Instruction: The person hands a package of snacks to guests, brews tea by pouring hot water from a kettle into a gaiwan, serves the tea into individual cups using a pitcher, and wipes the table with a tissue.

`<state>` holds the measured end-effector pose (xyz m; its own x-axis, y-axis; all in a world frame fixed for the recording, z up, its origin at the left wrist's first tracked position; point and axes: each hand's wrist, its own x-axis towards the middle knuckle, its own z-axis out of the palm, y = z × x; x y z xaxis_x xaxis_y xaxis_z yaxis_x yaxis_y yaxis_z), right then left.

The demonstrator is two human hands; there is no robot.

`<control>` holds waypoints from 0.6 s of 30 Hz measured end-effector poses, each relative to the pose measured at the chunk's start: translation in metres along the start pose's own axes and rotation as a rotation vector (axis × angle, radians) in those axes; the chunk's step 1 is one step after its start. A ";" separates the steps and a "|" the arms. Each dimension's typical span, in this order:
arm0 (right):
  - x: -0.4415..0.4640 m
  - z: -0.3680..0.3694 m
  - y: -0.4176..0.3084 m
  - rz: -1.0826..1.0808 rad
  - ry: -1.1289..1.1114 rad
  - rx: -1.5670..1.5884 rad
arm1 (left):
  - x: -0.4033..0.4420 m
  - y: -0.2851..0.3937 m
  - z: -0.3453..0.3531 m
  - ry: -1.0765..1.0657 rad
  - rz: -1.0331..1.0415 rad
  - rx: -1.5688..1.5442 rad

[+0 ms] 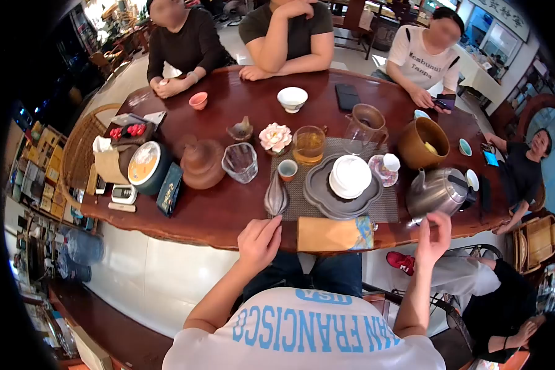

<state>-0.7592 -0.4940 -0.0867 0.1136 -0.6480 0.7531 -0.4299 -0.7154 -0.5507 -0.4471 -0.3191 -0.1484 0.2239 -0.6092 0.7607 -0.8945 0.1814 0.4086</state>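
Observation:
My left hand [259, 244] is at the table's front edge, its fingers drawn together near the lower end of a grey ribbed bud-shaped ornament [276, 198]. I cannot make out whether it pinches anything. In front of the steel kettle [436, 192], my right hand [433, 239] is raised with fingers bent and apart, holding nothing visible. A white lidded gaiwan [350, 176] stands on a grey lobed tray [317, 200] between and beyond my hands. Nearer me lies a tan cloth [327, 234] with a blue patterned end. A small cup [287, 169] sits beside the ornament.
A glass pitcher [309, 145] of amber tea, a flower ornament [275, 138], a glass bowl [240, 163] and a brown clay pot [202, 163] stand farther back. At right is a wooden bucket [422, 145]. Several people sit around the wooden table [240, 98].

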 end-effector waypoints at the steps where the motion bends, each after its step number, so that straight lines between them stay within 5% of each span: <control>1: 0.018 0.001 -0.018 -0.062 -0.083 -0.003 | 0.000 0.001 -0.001 -0.010 0.006 0.004; 9: 0.165 0.069 -0.073 -0.461 -0.648 -0.001 | 0.039 -0.004 0.013 0.050 0.175 0.067; 15: 0.220 0.202 -0.058 -0.571 -1.190 -0.362 | 0.112 -0.022 0.049 0.253 0.245 0.076; 18: 0.217 0.257 -0.046 -0.775 -1.281 -0.593 | 0.115 -0.039 0.063 0.277 0.232 0.077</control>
<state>-0.4849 -0.6692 0.0096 0.9643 -0.1955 -0.1787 -0.1498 -0.9590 0.2404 -0.4104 -0.4449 -0.1081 0.0988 -0.3250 0.9405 -0.9578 0.2254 0.1785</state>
